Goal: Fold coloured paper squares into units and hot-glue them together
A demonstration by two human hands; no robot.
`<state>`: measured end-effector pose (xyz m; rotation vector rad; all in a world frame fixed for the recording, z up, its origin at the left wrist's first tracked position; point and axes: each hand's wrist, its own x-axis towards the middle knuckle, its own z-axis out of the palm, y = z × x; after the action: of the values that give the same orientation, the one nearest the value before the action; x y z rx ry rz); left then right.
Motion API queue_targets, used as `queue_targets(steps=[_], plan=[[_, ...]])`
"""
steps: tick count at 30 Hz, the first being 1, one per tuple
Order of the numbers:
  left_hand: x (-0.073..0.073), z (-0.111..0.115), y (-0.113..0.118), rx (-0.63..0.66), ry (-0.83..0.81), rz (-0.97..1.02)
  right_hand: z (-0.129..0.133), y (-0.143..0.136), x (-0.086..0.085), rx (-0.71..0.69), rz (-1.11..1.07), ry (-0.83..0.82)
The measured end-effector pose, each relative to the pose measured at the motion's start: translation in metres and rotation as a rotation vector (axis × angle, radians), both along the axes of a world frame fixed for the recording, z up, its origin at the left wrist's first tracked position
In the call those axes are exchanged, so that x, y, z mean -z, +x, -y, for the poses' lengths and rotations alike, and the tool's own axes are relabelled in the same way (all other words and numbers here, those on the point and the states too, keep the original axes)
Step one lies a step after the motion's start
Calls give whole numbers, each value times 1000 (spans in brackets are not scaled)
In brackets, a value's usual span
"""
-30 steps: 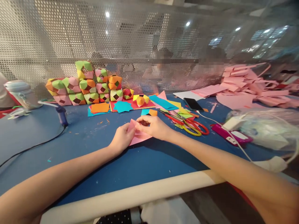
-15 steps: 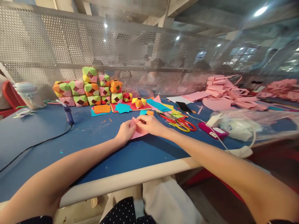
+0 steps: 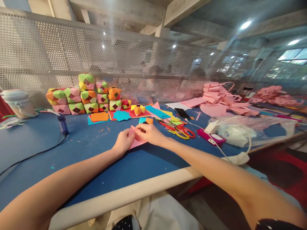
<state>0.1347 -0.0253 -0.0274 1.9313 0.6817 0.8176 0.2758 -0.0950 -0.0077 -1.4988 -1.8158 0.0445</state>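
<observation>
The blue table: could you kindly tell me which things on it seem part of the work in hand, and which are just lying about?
Seemingly part of the work:
pink paper, held in the left hand and right hand
stacked folded paper blocks
coloured paper sheets
scissors, probably

Apparently just lying about:
black phone
lidded container
plastic bag

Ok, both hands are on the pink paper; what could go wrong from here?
The pink paper is pinched between the left hand and the right hand, so a slip of either might crease it crookedly.
The yellow-handled scissors lie near the right hand; a sideways sweep could knock them.
The folded-paper blocks are stacked in tiers, so a bump to the table might topple the upper ones.
</observation>
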Motion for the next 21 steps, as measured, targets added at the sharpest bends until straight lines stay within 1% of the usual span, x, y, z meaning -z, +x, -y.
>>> queue_targets(steps=[3,7,10,12,13,14,16,18,21], plan=[[-1,0,0,1,-19,-4,-1,2,2,-24,-54,-23],[0,-1,0,-8,-32,-20,-4,7,13,-52,-143,-66],[-4,2,-2,-21,-38,-41,-5,11,20,-56,-220,-96],[-8,6,-4,0,-58,-34,-4,14,22,-59,-260,-105],[-9,7,-6,25,-81,-16,-3,16,22,-61,-282,-112],[-10,8,-7,60,-137,28,-1,17,21,-62,-309,-124],[-10,7,-10,84,-243,113,1,19,18,-66,-378,-159],[-8,3,-10,63,-314,167,4,20,16,-69,-449,-201],[-4,-4,-8,19,-377,173,8,18,14,-89,-505,-268]])
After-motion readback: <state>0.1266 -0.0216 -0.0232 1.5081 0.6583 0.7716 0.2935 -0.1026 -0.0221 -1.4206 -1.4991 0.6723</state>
